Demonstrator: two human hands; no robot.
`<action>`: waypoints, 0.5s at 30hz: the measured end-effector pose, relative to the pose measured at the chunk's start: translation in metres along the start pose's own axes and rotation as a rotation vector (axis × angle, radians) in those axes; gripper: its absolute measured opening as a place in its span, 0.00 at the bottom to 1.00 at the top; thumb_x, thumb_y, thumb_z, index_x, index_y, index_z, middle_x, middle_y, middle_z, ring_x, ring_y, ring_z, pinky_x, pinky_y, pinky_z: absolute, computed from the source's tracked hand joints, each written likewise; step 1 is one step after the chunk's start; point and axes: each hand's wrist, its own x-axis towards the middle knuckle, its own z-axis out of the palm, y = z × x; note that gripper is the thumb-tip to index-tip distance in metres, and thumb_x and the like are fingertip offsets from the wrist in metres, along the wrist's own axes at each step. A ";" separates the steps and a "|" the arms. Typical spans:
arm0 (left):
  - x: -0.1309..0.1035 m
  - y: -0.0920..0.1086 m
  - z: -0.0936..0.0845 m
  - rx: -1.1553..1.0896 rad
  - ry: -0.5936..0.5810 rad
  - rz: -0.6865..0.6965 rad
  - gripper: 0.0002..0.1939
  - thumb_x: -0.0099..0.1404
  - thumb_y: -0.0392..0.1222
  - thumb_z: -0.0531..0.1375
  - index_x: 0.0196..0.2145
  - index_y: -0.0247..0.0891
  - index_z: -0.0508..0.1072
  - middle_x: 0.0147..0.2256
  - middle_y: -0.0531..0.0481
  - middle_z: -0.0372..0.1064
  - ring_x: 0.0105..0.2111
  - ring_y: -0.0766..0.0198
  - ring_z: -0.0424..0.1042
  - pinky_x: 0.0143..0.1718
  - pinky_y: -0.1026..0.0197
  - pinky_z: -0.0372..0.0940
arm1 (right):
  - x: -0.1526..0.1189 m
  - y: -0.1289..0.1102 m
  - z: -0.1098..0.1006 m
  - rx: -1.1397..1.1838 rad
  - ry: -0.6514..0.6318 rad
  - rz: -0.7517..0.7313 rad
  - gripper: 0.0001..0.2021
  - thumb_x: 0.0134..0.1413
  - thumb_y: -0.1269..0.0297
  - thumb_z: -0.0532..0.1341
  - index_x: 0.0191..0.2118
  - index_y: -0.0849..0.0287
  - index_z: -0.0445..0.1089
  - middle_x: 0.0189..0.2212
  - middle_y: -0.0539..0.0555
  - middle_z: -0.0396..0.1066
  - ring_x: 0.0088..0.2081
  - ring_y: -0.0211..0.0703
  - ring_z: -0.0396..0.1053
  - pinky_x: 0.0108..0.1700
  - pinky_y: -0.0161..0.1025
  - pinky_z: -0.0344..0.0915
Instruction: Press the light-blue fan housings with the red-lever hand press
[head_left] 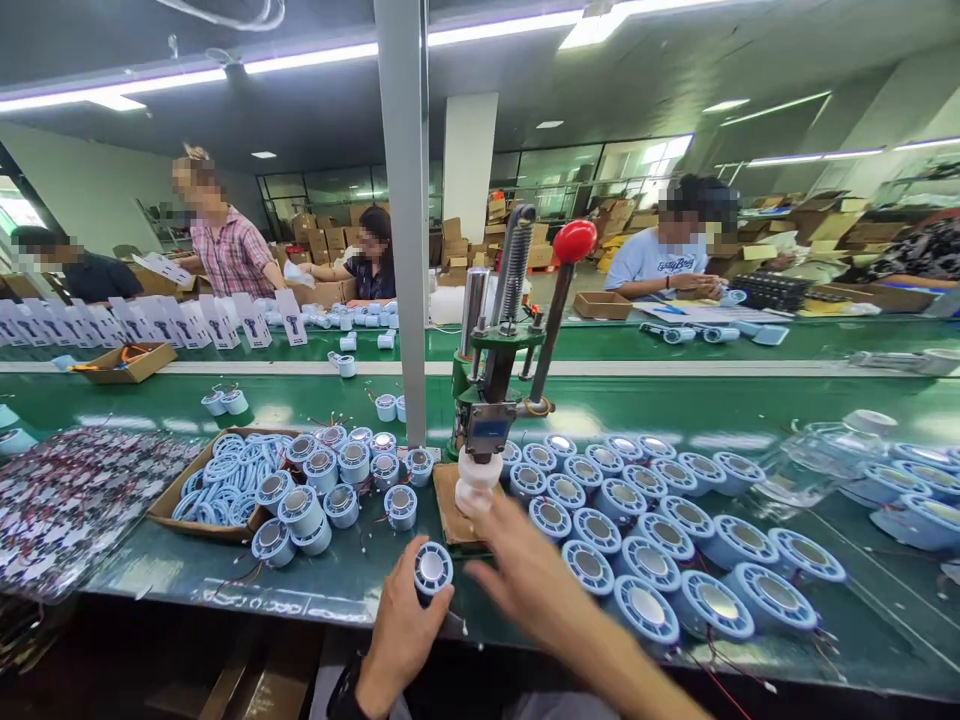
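My left hand is closed around a light-blue cylindrical motor-like part, its slotted ring and silver disc facing up. It is held just over the table's front edge. My right hand, blurred, reaches in front of the hand press, thumb and fingers apart. Its fingertips are at the white block under the ram; whether they touch it I cannot tell. The press has a red-knobbed lever standing up, and a brown base board lies beneath the block.
Many similar blue parts stand in rows right of the press, wires trailing. More parts cluster left, beside a cardboard box of blue rings. Wired boards lie farther left. A grey post rises behind. Several people work across the green conveyor.
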 end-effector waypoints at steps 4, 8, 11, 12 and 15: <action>0.031 0.043 -0.018 -0.016 -0.039 0.075 0.26 0.52 0.38 0.64 0.50 0.38 0.73 0.47 0.45 0.75 0.47 0.52 0.73 0.53 0.53 0.65 | 0.112 0.004 -0.146 -0.211 0.522 -0.053 0.23 0.58 0.67 0.60 0.59 0.64 0.66 0.56 0.64 0.65 0.60 0.54 0.61 0.63 0.53 0.58; 0.075 0.069 -0.011 -0.125 -0.047 0.152 0.24 0.49 0.36 0.67 0.47 0.37 0.74 0.43 0.47 0.76 0.43 0.54 0.74 0.50 0.53 0.67 | 0.206 0.013 -0.203 -0.059 0.615 0.146 0.16 0.63 0.69 0.54 0.53 0.68 0.70 0.42 0.61 0.73 0.43 0.43 0.72 0.52 0.43 0.66; 0.102 0.070 0.011 -0.234 -0.094 0.168 0.26 0.47 0.33 0.69 0.47 0.34 0.74 0.43 0.45 0.76 0.43 0.54 0.73 0.50 0.53 0.67 | 0.232 0.024 -0.190 0.127 0.587 0.217 0.15 0.63 0.73 0.49 0.37 0.67 0.74 0.26 0.54 0.72 0.25 0.35 0.70 0.36 0.35 0.68; 0.108 0.069 0.018 -0.261 -0.115 0.175 0.27 0.47 0.32 0.70 0.47 0.33 0.74 0.44 0.44 0.76 0.43 0.55 0.73 0.49 0.54 0.67 | 0.234 0.027 -0.184 0.167 0.602 0.220 0.15 0.63 0.73 0.49 0.35 0.67 0.74 0.24 0.53 0.71 0.22 0.35 0.69 0.32 0.33 0.66; 0.120 0.064 0.035 -0.326 -0.193 0.200 0.26 0.46 0.30 0.71 0.46 0.32 0.75 0.43 0.45 0.77 0.41 0.57 0.74 0.46 0.58 0.69 | 0.233 0.029 -0.174 0.250 0.620 0.217 0.14 0.61 0.73 0.50 0.33 0.67 0.73 0.24 0.53 0.70 0.20 0.34 0.68 0.25 0.30 0.62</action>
